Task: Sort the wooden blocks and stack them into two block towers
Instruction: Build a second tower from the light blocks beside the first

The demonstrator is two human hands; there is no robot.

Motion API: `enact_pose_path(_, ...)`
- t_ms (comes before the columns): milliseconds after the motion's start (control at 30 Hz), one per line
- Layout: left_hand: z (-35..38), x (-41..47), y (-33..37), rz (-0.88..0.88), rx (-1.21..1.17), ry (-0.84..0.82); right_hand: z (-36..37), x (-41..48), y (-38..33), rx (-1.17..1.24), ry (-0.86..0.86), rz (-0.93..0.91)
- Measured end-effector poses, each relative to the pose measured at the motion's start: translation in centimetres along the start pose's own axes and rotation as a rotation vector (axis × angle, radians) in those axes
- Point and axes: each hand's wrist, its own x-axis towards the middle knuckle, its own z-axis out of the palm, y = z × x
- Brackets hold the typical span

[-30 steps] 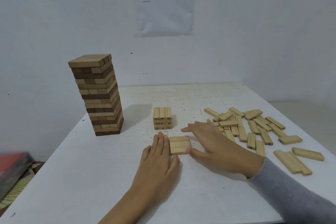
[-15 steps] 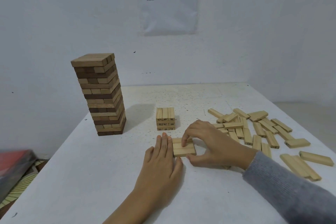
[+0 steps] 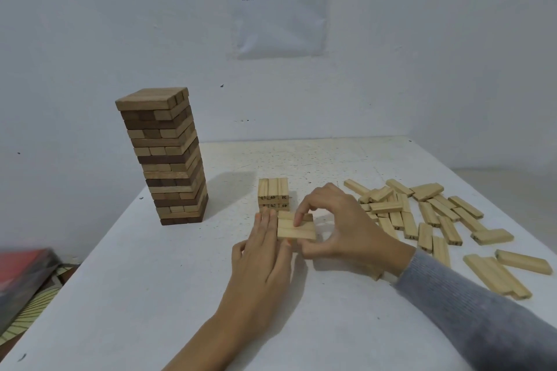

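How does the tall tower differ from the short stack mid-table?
The tall tower has many layers; the short stack shows only a few. The tall tower mixes dark and pale blocks; the short stack is all pale. The short stack has numbers printed on its block ends; none show on the tall tower. Both stand upright on the table.

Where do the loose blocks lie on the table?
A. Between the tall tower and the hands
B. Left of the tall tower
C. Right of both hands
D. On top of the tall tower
C: the loose blocks lie scattered to the right of the right hand, which pinches the block row; the tower stands far to the left.
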Motion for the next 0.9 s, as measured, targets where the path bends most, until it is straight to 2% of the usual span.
enact_pose_path(233,-3.8,3.4,0.3,-0.044,-0.301,0.041,-1.5,4.0,-1.1,0.006,0.094,-0.060)
enact_pose_path(600,-4.7,7.2,-0.7,-0.176,-0.658,0.050,-0.1,8.4,1.2,-0.015,0.050,0.024)
enact_pose_path(900,-4.1,7.1,-1.0,-0.177,-0.554,-0.026,0.8,8.4,2.3,-0.121,0.035,0.000)
